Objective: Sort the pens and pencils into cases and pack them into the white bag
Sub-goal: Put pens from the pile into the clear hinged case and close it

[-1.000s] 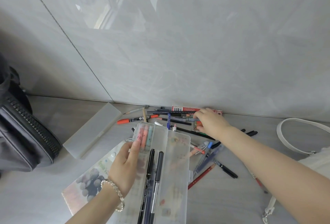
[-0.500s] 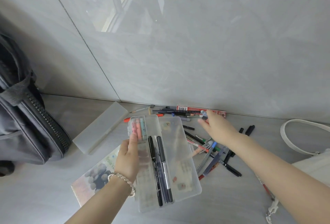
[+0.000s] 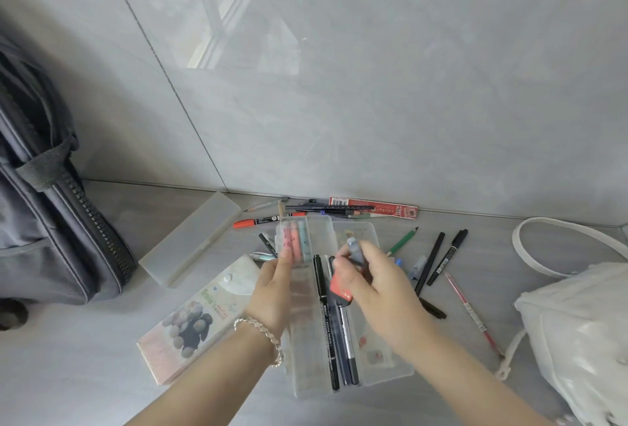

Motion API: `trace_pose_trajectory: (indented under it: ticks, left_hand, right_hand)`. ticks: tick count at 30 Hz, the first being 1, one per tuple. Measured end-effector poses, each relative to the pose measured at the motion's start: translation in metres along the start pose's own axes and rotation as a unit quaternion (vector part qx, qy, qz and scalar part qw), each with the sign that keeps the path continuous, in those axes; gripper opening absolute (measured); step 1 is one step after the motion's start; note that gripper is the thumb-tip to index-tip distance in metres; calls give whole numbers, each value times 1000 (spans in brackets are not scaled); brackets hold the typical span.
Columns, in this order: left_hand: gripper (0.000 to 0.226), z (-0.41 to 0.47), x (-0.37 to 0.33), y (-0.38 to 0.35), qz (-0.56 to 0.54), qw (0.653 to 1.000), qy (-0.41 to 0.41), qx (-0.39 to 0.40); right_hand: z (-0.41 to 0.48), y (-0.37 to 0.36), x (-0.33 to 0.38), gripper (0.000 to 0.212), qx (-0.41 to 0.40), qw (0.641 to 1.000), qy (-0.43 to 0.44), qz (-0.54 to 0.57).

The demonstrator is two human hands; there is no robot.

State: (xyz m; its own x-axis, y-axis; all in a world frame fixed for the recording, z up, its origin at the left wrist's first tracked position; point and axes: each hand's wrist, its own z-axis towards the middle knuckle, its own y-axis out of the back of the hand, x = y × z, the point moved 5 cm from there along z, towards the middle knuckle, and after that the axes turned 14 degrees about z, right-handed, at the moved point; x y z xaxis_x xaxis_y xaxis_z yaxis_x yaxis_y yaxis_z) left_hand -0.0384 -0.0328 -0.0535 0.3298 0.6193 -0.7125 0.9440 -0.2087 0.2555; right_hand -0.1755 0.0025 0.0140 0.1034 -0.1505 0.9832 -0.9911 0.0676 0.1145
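Observation:
An open clear plastic case (image 3: 384,362) lies on the grey floor with pastel markers (image 3: 296,239) at its top and three dark pens (image 3: 334,334) along its left half. My left hand (image 3: 273,289) holds the case's left side, thumb by the markers. Above the case, my right hand (image 3: 373,284) grips a pen with a grey-blue cap (image 3: 355,249); a red part (image 3: 339,286) shows below my fingers. Loose pens and pencils lie around: an orange marker (image 3: 258,221), a green pencil (image 3: 403,241), black pens (image 3: 448,257), a red pen (image 3: 473,312). The white bag (image 3: 577,330) sits at the right.
A grey backpack (image 3: 51,238) stands at the left. A shut frosted case (image 3: 190,238) and a printed flat case (image 3: 193,322) lie left of the open one. A red pencil box (image 3: 373,210) with several pencils lies along the wall. The bag's white strap (image 3: 523,255) loops on the floor.
My right hand has come back from the pile by the wall to above the open case, bringing the grey-blue-capped pen. The case has shifted slightly in my left hand.

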Motion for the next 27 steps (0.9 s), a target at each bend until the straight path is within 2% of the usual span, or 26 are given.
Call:
trace_pose_trajectory:
  ticks: [2,3,5,6,7,10,13,18,23,25,27]
  left_hand:
    - [42,1,2,-4,-10,1000,0,14]
    - [40,1,3,-5,-22,1000,2,19]
    - [40,-4,3,-8,-59,998,8,36]
    - [41,-8,0,-10,-80,996,10,48]
    - [39,-10,1,-11,-93,994,16,57]
    - [32,-12,4,-8,-118,991,35,61]
    - [37,-12,2,-1,-127,990,37,54]
    - [35,-17,3,-2,-76,997,-1,24]
    - [27,-28,-1,-3,-43,998,-46,14]
    - [27,-26,1,2,-45,998,-51,-2]
    - [30,-19,7,8,-48,998,-30,-19]
  right_hand:
    - [-6,-9,4,9,14,996,76,-49]
    - [-8,-13,7,11,13,984,145,-105]
    - [-14,-24,5,13,13,936,268,-229]
    - [-18,-28,0,11,12,914,303,-269]
    - [-20,-32,-5,12,12,907,313,-281]
    - [-28,-39,-13,22,60,926,256,-269]
    - [-34,-34,-15,26,97,941,210,-248]
    - [-31,-33,-14,22,82,938,177,-287]
    - [-25,-40,-8,13,61,924,185,-329]
    - [-26,-40,-13,18,52,948,152,-275]
    - [-29,-35,-13,28,21,980,70,-184]
